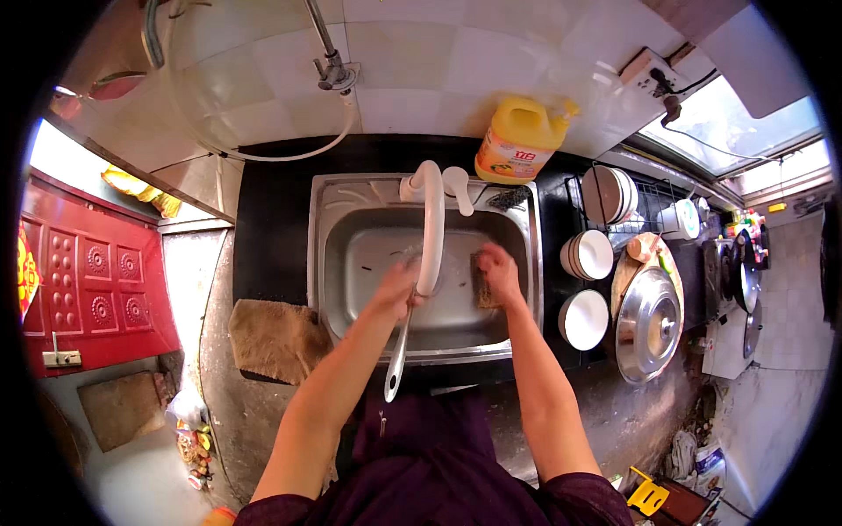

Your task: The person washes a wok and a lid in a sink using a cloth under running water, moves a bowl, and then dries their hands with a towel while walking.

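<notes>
My left hand is closed around a metal utensil under the curved white faucet. The utensil's handle has a hole at its end and points back towards me, over the sink's front rim. Its head is hidden behind the faucet and my fingers. In the right half of the stainless steel sink, my right hand grips a brown scouring pad or cloth, partly covered by the blurred fingers. Small dark bits lie on the sink's bottom.
Behind the sink stands a yellow detergent jug. White bowls and a wire rack are to the right, beside a steel lid on a board. A brown towel drapes the counter at left. A dark scrubber rests at the sink's back corner.
</notes>
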`<state>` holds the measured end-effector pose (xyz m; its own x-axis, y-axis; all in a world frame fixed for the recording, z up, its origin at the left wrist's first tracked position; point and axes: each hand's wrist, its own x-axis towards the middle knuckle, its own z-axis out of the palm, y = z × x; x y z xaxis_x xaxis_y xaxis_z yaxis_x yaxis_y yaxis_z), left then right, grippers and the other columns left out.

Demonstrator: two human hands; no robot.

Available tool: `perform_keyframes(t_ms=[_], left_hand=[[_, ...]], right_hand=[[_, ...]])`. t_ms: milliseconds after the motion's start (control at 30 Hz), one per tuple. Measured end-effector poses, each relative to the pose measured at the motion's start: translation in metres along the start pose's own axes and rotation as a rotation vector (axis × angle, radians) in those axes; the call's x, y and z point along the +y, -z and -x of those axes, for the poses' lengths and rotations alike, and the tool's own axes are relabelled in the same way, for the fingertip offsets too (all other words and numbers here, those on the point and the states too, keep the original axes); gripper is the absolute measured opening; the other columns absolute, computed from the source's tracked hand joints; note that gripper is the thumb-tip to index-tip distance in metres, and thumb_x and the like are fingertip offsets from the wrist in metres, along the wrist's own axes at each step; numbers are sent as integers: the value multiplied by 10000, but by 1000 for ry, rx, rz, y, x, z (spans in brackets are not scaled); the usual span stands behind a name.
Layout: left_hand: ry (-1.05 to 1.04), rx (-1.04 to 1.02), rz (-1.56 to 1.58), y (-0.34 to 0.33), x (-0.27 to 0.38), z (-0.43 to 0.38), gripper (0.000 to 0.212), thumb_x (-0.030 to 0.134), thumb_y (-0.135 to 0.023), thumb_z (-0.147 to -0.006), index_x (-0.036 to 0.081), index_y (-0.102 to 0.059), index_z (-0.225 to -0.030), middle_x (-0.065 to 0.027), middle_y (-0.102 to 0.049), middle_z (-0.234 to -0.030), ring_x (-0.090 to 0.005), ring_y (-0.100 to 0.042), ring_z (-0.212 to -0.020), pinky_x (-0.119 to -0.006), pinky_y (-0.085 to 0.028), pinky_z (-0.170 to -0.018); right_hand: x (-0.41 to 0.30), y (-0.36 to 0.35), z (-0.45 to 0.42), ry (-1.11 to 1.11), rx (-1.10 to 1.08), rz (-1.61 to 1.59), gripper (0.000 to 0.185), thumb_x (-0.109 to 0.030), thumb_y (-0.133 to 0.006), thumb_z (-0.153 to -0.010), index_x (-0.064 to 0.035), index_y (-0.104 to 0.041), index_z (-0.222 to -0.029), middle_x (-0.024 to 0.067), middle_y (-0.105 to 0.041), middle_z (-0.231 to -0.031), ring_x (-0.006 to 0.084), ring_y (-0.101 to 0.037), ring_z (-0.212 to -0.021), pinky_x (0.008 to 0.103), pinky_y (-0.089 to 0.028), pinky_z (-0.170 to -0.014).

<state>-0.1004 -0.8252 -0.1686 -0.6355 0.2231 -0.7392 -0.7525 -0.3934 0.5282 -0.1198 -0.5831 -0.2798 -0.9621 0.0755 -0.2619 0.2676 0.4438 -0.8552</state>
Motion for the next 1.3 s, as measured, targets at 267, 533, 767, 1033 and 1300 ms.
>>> perform_keyframes(t_ms=[267,533,767,1033,1300], left_hand=[[141,115,86,36,-49,-54,234,86,-462,-872,73,-381,-1092,-146,-504,-872,-206,-517,-546,-241,-382,-358],[60,282,-335,36,-69,-70,175,180,-342,-921,70,-389,-1049,-64,-476,-568,-134,-458,-402,-241,-328,-318],[-21,229,-609,18,-45,-36,200,207,-352,-900,64,-417,-1023,-57,-473,-598,-127,-416,-389,-281,-279,-302],[-547,435,-1167,15,-50,-46,256,152,-539,-779,-11,-513,-975,-184,-580,-879,-321,-565,-882,-385,-440,-746],[-561,384,-1211,-10,-35,-32,309,258,-556,-780,39,-544,-997,-170,-606,-912,-380,-563,-895,-425,-441,-751]], right_hand=[[80,-43,30,40,148,746,528,-70,-553,-708,-134,-465,-1224,199,-588,-961,303,-577,-848,347,-459,-777],[-49,-58,46,258,-185,-128,580,-68,-646,-719,-100,-432,-1257,133,-495,-1171,252,-493,-1080,328,-430,-873],[-87,-50,11,443,-420,164,494,-105,-631,-693,-92,-498,-1169,177,-538,-1062,345,-529,-987,392,-450,-822],[-65,-77,37,151,47,-167,244,-83,-565,-707,-25,-574,-944,145,-606,-715,286,-605,-724,365,-478,-601],[-48,-105,47,-696,-280,-1533,161,-175,-468,-833,-70,-552,-922,-2,-556,-674,116,-490,-506,215,-368,-390]])
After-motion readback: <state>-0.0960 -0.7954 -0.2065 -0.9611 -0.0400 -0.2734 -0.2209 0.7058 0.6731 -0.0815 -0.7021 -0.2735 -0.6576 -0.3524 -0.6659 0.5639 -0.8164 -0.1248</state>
